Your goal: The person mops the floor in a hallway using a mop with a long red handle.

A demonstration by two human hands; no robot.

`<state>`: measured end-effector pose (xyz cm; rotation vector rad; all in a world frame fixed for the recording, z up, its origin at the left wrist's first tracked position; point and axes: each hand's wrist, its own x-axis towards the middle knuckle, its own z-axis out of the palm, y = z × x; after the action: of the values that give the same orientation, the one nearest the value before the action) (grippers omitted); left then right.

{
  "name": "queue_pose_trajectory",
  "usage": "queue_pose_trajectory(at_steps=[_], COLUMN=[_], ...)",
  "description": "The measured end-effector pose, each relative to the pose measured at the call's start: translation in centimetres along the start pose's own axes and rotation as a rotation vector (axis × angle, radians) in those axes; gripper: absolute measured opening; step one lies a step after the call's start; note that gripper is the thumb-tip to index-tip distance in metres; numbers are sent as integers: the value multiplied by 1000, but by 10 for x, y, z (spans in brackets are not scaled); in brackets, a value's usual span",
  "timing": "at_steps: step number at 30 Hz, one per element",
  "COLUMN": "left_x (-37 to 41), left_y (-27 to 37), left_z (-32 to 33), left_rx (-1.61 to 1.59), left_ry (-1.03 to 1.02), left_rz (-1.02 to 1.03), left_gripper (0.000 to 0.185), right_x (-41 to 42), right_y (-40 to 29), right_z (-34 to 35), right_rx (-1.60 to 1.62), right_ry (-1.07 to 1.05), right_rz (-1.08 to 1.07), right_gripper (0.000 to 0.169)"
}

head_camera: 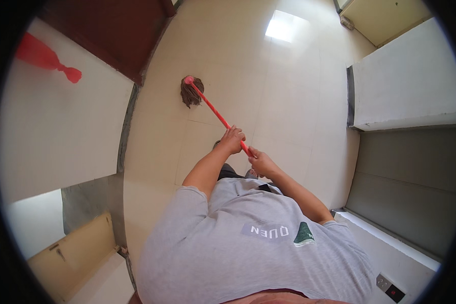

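Note:
A string mop stretches across the tiled floor in front of me, its red handle slanting up and away to the left. My left hand is wrapped around the handle partway down. Closer to my body, my right hand grips the handle near its upper end. The dark, stringy mop head lies on the floor under a pink-red socket. Below my hands, parts of my feet show, partly hidden by my forearms and grey T-shirt.
Along the left are a white wall with a red balloon-like thing, a dark red door and a yellowish door. At right, a white wall adjoins grey metal doors. A button panel is at lower right.

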<state>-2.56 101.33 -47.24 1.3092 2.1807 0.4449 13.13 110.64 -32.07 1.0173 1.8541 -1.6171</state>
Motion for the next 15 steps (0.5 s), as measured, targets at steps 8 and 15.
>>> queue_pose_trajectory(at_steps=[8,15], left_x=[-14,39], left_y=[67,-1], left_z=[33,-19], left_rx=[-341,-291], left_ry=[-124,-128], left_rz=[373,377], left_gripper=[28,14], right_x=[-86,-36], right_y=[44,-65], right_z=[-26,-8], right_rx=[10,22], right_ry=[149,171], right_rz=[111,227], right_gripper=[54,53])
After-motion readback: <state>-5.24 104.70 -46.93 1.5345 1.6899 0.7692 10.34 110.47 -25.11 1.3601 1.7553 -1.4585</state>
